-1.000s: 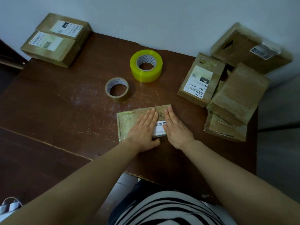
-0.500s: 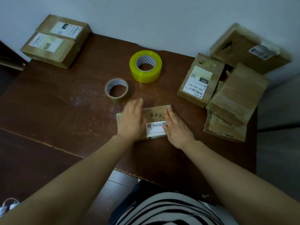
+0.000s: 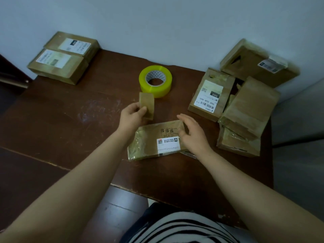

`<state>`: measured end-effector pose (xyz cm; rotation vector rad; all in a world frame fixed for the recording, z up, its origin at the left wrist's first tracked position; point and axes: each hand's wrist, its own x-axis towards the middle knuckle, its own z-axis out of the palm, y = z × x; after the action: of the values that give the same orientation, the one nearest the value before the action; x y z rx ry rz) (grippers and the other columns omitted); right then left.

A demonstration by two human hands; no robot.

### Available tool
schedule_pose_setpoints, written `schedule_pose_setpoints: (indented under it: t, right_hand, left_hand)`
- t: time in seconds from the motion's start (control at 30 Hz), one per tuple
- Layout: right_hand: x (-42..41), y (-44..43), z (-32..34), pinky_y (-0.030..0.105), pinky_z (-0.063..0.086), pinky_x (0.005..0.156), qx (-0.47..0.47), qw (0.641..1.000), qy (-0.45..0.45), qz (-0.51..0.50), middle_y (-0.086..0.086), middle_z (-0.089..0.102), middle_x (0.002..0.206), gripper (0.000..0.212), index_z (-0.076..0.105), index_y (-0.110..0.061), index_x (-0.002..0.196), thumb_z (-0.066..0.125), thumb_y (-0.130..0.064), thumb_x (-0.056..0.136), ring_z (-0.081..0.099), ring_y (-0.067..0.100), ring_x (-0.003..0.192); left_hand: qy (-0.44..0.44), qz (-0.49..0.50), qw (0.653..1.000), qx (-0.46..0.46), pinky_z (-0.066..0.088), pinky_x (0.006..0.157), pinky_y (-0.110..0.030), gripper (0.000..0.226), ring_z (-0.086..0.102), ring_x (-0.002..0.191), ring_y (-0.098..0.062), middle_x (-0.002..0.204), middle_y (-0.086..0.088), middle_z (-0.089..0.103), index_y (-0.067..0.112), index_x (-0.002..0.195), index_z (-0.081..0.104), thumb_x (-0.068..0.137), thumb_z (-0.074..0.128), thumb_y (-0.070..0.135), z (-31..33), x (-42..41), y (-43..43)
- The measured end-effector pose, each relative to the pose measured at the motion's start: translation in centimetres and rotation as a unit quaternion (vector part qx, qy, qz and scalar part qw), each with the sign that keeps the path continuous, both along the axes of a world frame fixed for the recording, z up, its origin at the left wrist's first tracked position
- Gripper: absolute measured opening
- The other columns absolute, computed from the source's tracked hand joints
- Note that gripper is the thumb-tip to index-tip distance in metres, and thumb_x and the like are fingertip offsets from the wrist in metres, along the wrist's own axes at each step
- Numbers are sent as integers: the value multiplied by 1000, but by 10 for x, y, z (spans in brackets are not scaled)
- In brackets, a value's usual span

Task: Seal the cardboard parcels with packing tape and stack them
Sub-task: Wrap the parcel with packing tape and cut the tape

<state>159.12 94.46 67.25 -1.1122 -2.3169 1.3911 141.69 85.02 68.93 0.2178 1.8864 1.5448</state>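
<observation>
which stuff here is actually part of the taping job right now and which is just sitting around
In use:
- brown tape roll, gripped by the left hand
- flat parcel, below the open right hand

Lying about for now:
- yellow tape roll
- parcel pile, right side
- two parcels, back left

Centre of table (image 3: 70,120): flat parcel (image 3: 149,142); held tape roll (image 3: 147,106) just above it, second tape roll (image 3: 155,81) behind; two parcels (image 3: 61,57) upper left; parcel pile (image 3: 245,109) right.

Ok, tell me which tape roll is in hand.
The small brown roll, gripped by the left hand; the bigger yellow roll lies flat, untouched.
</observation>
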Motion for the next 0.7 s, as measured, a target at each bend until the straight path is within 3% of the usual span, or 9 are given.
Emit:
schedule_pose_setpoints:
  t: [0.07, 0.17, 0.3, 0.43, 0.53, 0.6, 0.7]
  right_hand:
    - [1, 3, 13, 29, 35, 109, -80, 995, 60, -31, -8, 50, 133, 49, 52, -25, 134, 53, -2, 91, 45, 10, 128]
    - [4, 10, 30, 17, 37, 97, -100, 987, 113, -48, -5, 53, 128, 55, 54, -26, 129, 53, 7, 86, 47, 11, 124]
    - [12, 16, 48, 20, 43, 98, -145, 969, 184, -75, -5, 57, 124, 51, 54, -24, 124, 56, 9, 84, 51, 9, 121]
    - [24, 24, 63, 15, 47, 85, -186, 965, 180, -28, -5, 63, 117, 51, 59, -27, 119, 60, 8, 82, 56, 5, 112]
    - [32, 28, 67, 17, 46, 85, -193, 966, 163, -47, -2, 68, 106, 36, 67, -24, 104, 59, 5, 85, 60, 11, 106]
    - [38, 29, 66, 24, 46, 86, -206, 960, 166, -91, 5, 67, 112, 32, 70, -21, 100, 54, 4, 87, 60, 16, 106]
    - [44, 28, 64, 28, 50, 73, -262, 941, 172, -130, 11, 66, 106, 31, 71, -14, 95, 50, 7, 87, 59, 20, 89]
  left_hand:
    - [-76, -36, 995, 45, 43, 56, -23, 16, 58, 65, -15, 73, -3, 65, 12, 87, 66, 93, 53, 5, 15, 16, 0]
    - [-126, -84, 987, 56, 31, 52, -21, 18, 47, 58, -9, 65, 4, 59, 15, 87, 64, 95, 49, 10, 34, 36, 1]
    - [-159, -144, 975, 55, 34, 50, -20, 19, 47, 58, -10, 70, 2, 57, 15, 94, 64, 96, 45, 15, 59, 57, 2]
    - [-134, -221, 966, 3, 33, 63, -26, 27, 49, 68, -14, 82, -3, 63, 11, 111, 67, 95, 46, 17, 73, 68, 3]
    - [-176, -147, 972, 49, 41, 69, -26, 27, 56, 78, -17, 88, -5, 67, 9, 106, 67, 93, 44, 14, 79, 75, 7]
    - [-149, -122, 978, 83, 46, 71, -26, 34, 62, 88, -17, 97, -4, 69, 10, 107, 66, 88, 38, 3, 79, 78, 7]
    - [-31, -194, 978, 70, 50, 80, -28, 47, 64, 103, -14, 112, -2, 69, 17, 109, 67, 82, 39, -9, 78, 87, 4]
